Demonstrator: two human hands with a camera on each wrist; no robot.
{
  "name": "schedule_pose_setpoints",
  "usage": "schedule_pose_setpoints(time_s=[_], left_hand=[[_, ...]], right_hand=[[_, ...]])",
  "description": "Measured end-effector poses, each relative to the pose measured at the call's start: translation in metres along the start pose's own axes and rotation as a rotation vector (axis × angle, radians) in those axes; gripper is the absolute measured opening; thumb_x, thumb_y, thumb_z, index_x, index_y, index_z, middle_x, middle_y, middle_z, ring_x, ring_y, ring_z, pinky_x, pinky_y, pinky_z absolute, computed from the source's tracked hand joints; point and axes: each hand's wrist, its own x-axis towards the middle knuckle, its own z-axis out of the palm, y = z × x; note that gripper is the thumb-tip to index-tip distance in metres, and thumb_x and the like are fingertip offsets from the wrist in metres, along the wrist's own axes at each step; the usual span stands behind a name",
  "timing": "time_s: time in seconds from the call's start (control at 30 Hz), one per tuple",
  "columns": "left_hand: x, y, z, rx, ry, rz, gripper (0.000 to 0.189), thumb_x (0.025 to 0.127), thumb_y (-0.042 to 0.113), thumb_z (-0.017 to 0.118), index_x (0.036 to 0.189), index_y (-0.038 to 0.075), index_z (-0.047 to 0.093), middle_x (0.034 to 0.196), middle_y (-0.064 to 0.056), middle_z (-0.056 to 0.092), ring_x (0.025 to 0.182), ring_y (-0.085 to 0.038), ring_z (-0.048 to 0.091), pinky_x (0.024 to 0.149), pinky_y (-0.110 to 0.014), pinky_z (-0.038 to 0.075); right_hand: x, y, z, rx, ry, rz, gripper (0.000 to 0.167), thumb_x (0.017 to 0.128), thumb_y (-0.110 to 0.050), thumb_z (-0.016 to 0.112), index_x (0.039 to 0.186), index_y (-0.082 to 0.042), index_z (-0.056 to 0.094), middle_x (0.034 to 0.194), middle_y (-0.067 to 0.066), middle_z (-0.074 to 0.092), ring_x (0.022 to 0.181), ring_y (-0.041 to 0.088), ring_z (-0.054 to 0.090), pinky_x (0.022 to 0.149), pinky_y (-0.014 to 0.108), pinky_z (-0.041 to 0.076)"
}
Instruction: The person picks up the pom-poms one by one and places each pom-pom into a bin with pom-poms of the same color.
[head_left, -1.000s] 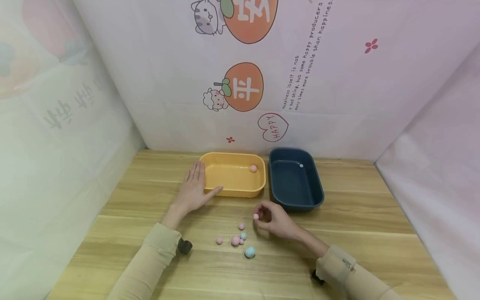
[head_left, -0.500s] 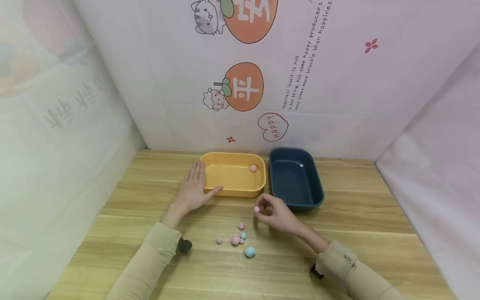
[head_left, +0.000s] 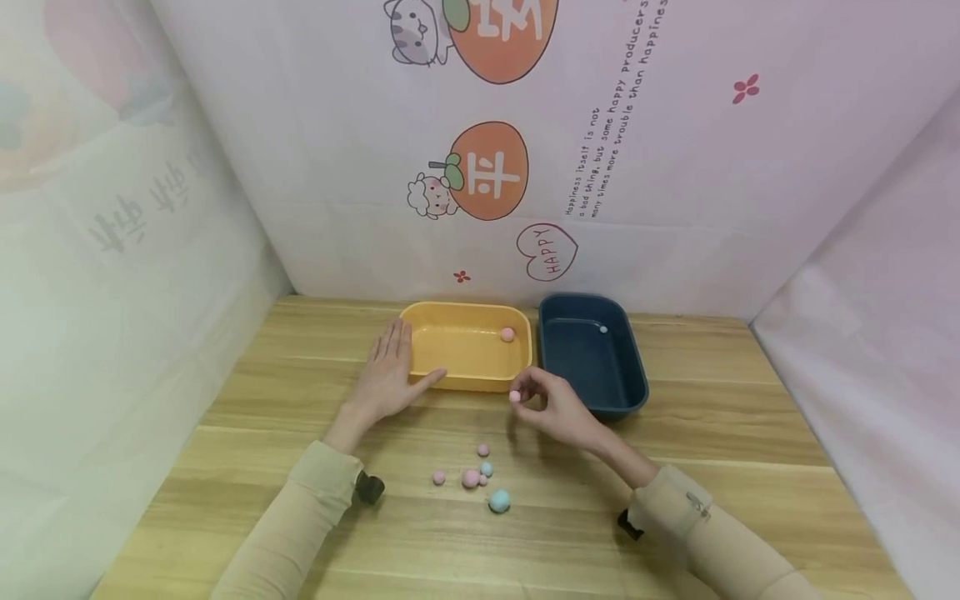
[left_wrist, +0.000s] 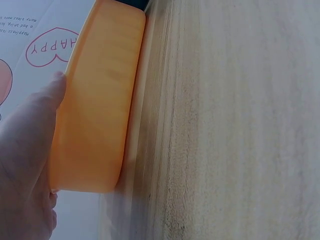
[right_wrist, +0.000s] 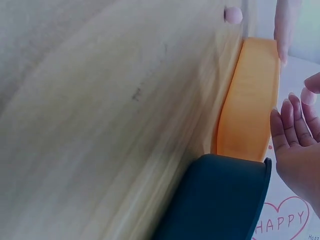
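Note:
My right hand [head_left: 553, 407] pinches a small pink ball [head_left: 514, 397] between thumb and index finger, close to the near right corner of the yellow tray [head_left: 472, 383]. In the right wrist view the pinched pink ball [right_wrist: 308, 96] shows at the fingertips, the other fingers spread beside it. My left hand [head_left: 384, 379] lies with straight fingers along the tray's left end, its thumb on the near rim. One pink ball [head_left: 507, 334] sits inside the yellow tray. A small pale blue ball [head_left: 603, 329] rests in the dark blue tray [head_left: 592, 367], right of the yellow one.
Several loose balls lie on the wooden table [head_left: 300, 533] between the arms: a larger pink ball [head_left: 470, 478], smaller pink ones, a large light blue ball [head_left: 498, 500] and a smaller blue one [head_left: 487, 469]. A printed cloth wall [head_left: 637, 258] stands right behind both trays.
My right hand has moved forward with the pink ball, from the table in front of the trays up to the yellow tray's near right corner. The left hand has stayed in place.

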Motion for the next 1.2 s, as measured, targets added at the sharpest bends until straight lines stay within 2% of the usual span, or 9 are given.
schedule_pose_setpoints(time_s=[0.1,0.3,0.57,0.83,1.07,1.2], left_hand=[[0.000,0.001,-0.001,0.001,0.006,0.001,0.115,0.106,0.071,0.053,0.172,-0.010,0.006,0.183,-0.032,0.005,0.172,-0.049,0.009,0.141,-0.065,0.011],[0.000,0.001,0.002,0.008,-0.004,0.010,0.115,0.106,0.073,0.050,0.172,-0.010,0.006,0.183,-0.032,0.005,0.172,-0.048,0.008,0.141,-0.064,0.011],[0.001,0.001,0.002,0.003,-0.006,-0.001,0.115,0.106,0.074,0.050,0.173,-0.009,0.006,0.183,-0.031,0.004,0.173,-0.047,0.008,0.141,-0.062,0.010],[-0.001,0.000,-0.001,-0.002,-0.021,-0.009,0.116,0.106,0.075,0.049,0.173,-0.008,0.003,0.183,-0.030,0.001,0.174,-0.044,0.003,0.142,-0.060,0.008],[-0.001,0.001,-0.002,0.009,-0.024,-0.012,0.116,0.106,0.075,0.049,0.173,-0.009,0.004,0.183,-0.030,0.002,0.173,-0.044,0.004,0.142,-0.060,0.009],[-0.001,0.002,-0.002,0.017,-0.024,-0.015,0.117,0.106,0.075,0.049,0.172,-0.010,0.003,0.183,-0.031,0.003,0.173,-0.045,0.005,0.142,-0.059,0.009]], right_hand=[[0.004,-0.001,-0.001,-0.003,0.004,-0.003,0.014,0.100,-0.002,0.076,0.112,-0.006,0.070,0.104,0.009,0.073,0.098,0.029,0.069,0.090,0.046,0.061],[0.014,0.000,-0.005,-0.016,0.034,-0.016,0.013,0.099,-0.002,0.077,0.109,-0.006,0.070,0.101,0.009,0.073,0.095,0.026,0.069,0.088,0.052,0.061],[0.032,0.003,-0.008,-0.050,0.093,-0.014,0.012,0.097,-0.002,0.078,0.105,-0.005,0.069,0.100,0.012,0.071,0.094,0.035,0.068,0.087,0.055,0.060],[0.045,0.005,-0.008,-0.068,0.118,-0.014,0.012,0.097,-0.003,0.077,0.106,-0.002,0.070,0.101,0.015,0.071,0.094,0.029,0.067,0.084,0.037,0.058],[0.059,0.010,-0.006,-0.080,0.142,-0.008,0.016,0.094,0.000,0.077,0.108,0.003,0.068,0.103,0.019,0.072,0.095,0.029,0.067,0.086,0.040,0.060],[0.065,0.011,-0.004,-0.079,0.147,0.012,0.017,0.094,-0.001,0.078,0.108,0.003,0.069,0.102,0.019,0.071,0.094,0.028,0.067,0.085,0.038,0.059]])
